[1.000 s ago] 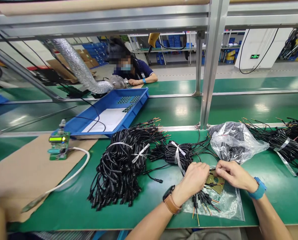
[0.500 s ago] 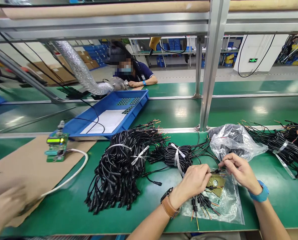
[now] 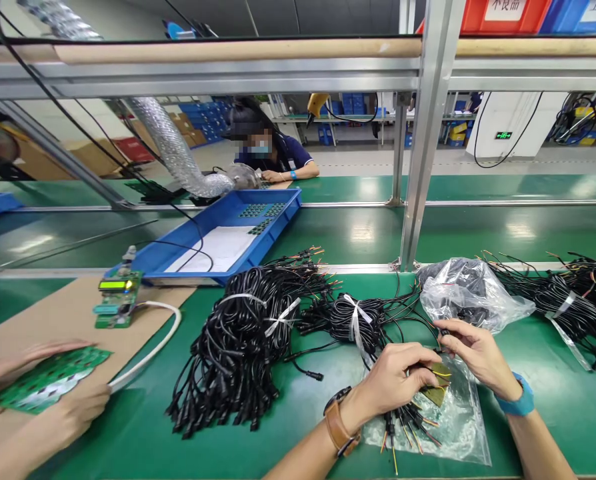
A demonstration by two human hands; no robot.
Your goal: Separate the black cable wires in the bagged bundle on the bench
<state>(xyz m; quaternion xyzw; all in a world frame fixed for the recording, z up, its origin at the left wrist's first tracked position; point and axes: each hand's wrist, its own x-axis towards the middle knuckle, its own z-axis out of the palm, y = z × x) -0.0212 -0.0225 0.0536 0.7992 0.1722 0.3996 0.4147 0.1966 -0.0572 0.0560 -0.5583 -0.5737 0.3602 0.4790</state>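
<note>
Own hands were at near right, over the green bench (image 3: 291, 430). Left hand (image 3: 403, 377), brown watch strap (image 3: 339, 423) at its wrist, was curled over the card and wires, thumb and fingertips close together; couldn't tell if it had a wire pinched. Right hand (image 3: 473, 350), blue wristband (image 3: 515, 398), had thumb and forefinger clamped on a black cable end (image 3: 444, 331), just up and right of the left.

Under them: clear plastic sheet (image 3: 473, 433) flat on the bench, short wire leads (image 3: 415, 419) with bared ends fanned over it, plus a yellow-brown card (image 3: 441, 395) partly behind the left fingers.

Near left: co-worker's two hands gripped a green circuit panel (image 3: 53, 379) above brown cardboard (image 3: 43, 320).

Mid-bench, left to right: small test board (image 3: 118, 299), display lit, white cable (image 3: 177, 327) running off it; big black cable bundle (image 3: 238, 347); smaller tied coil (image 3: 345, 317); clear bag (image 3: 478, 293) with dark contents; another cable bundle (image 3: 571, 303) at far right.

Beyond: blue tray (image 3: 285, 230) with white paper (image 3: 218, 248) and small green boards (image 3: 263, 211), then a silver duct (image 3: 171, 143). Masked person (image 3: 278, 153) in dark blue sat across, arm on the far bench.
</note>
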